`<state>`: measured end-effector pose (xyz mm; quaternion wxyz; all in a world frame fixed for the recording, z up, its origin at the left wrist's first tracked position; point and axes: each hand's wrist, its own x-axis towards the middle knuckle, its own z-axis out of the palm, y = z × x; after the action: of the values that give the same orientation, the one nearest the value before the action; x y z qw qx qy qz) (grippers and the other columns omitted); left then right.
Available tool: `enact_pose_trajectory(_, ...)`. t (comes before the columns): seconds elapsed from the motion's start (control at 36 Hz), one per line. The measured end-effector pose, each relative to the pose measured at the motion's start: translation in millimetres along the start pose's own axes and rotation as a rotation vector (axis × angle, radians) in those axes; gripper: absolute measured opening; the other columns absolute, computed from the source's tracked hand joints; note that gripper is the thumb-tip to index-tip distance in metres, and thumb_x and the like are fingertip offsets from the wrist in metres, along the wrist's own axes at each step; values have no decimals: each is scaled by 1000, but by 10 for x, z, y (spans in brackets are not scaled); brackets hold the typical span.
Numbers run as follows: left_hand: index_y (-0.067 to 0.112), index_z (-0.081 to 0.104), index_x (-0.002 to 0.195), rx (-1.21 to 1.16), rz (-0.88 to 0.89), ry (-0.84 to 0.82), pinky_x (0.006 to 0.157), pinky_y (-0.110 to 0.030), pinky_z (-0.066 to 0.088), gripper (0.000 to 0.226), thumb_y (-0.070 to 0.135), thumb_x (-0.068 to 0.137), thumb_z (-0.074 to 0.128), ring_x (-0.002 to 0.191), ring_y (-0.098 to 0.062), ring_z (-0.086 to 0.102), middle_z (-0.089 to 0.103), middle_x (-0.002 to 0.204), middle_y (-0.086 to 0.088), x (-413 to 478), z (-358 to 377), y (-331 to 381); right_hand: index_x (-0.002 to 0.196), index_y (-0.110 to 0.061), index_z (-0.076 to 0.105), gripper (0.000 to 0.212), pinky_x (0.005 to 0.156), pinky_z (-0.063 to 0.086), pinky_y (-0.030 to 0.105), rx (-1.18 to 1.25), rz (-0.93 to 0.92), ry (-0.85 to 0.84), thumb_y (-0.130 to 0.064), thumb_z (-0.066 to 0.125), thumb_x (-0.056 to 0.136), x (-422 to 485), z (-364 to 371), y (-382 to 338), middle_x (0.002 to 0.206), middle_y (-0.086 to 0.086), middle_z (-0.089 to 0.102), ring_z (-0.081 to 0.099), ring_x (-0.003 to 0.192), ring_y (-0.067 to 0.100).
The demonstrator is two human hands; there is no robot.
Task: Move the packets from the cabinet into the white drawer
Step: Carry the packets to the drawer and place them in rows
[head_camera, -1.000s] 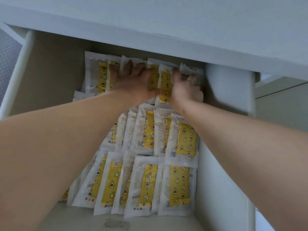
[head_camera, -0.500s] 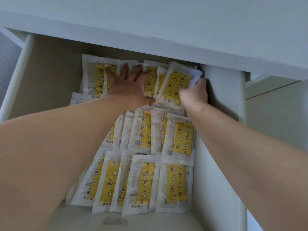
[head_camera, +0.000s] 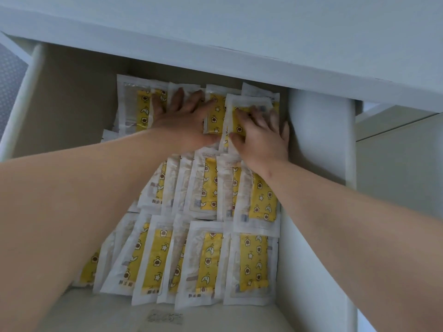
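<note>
Both hands out front, palms down, fingers straight and slightly spread. Left hand [head_camera: 182,118] sits toward 12 o'clock of the view, fingers pointing to 12. Right hand [head_camera: 262,133] is just beside it at its 3 o'clock, fingers pointing to about 11. Thumbs lie near each other between the hands. Left forearm [head_camera: 96,200] enters from 8 o'clock, right forearm [head_camera: 347,212] from 4 o'clock, both bare.

I am indoors, at plain white furniture: I look down into a pulled-out white drawer [head_camera: 318,144] under a white top panel [head_camera: 215,32]. Many identical yellow-and-white packets [head_camera: 256,257] lie in it in rows, like a stock. At the left is a grey dotted surface [head_camera: 9,75]. Home or storeroom, I cannot tell.
</note>
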<state>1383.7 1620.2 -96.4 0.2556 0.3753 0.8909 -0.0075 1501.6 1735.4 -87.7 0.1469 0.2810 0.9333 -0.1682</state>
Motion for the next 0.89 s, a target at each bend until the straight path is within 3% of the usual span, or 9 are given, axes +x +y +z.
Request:
enact_pose_trajectory(0.28, 49, -12, 144, 72, 29, -5, 107, -65, -10, 63, 57, 95, 26, 142, -28, -23, -23, 155, 13, -130, 57, -199, 149, -36, 10, 60, 117, 0, 49, 192, 123, -84, -44, 40, 97, 30, 28, -102, 159, 2, -14, -17, 144, 29)
enact_pose_trajectory(0.53, 46, -6, 146, 93, 8, -20, 111, -63, -5, 63, 46, 97, 33, 144, -24, -19, -16, 156, 16, -133, -74, -502, 150, -35, 8, 66, 119, 0, 44, 266, -3, -154, -40, 46, 96, 46, 88, -425, 158, 3, -15, -17, 144, 29)
enact_pose_trajectory(0.61, 40, 5, 149, 3, -44, 11, 112, -62, -6, 67, 34, 94, 44, 145, -20, -17, -7, 158, 15, -164, -201, -437, 151, -29, 11, 74, 119, 8, 44, 346, -41, -109, -34, 56, 92, 66, 101, -455, 159, 4, -9, -6, 146, 28)
enact_pose_trajectory(0.69, 33, 11, 149, -34, -3, 100, 114, -58, -4, 69, 39, 91, 48, 146, -18, -10, -3, 159, 10, -193, -269, -249, 147, -17, 24, 73, 116, 24, 43, 528, 28, 52, -21, 65, 86, 64, 82, -424, 157, 9, 10, 16, 143, 31)
enact_pose_trajectory(0.78, 26, 8, 151, -47, 67, 36, 116, -54, -3, 81, 56, 87, 49, 145, -13, -11, -5, 159, 10, -173, -206, -141, 141, -10, 35, 57, 111, 32, 38, 561, 224, 177, -10, 57, 88, 88, 32, -316, 145, 11, 34, 34, 132, 29)
enact_pose_trajectory(0.89, 26, 0, 151, 68, 92, -34, 112, -51, -13, 94, 67, 81, 48, 144, -14, -20, -12, 158, 9, -145, -111, -125, 146, -12, 26, 55, 104, 42, 37, 791, 402, 107, -5, 42, 95, 126, -73, -208, 144, 10, 40, 46, 127, 27)
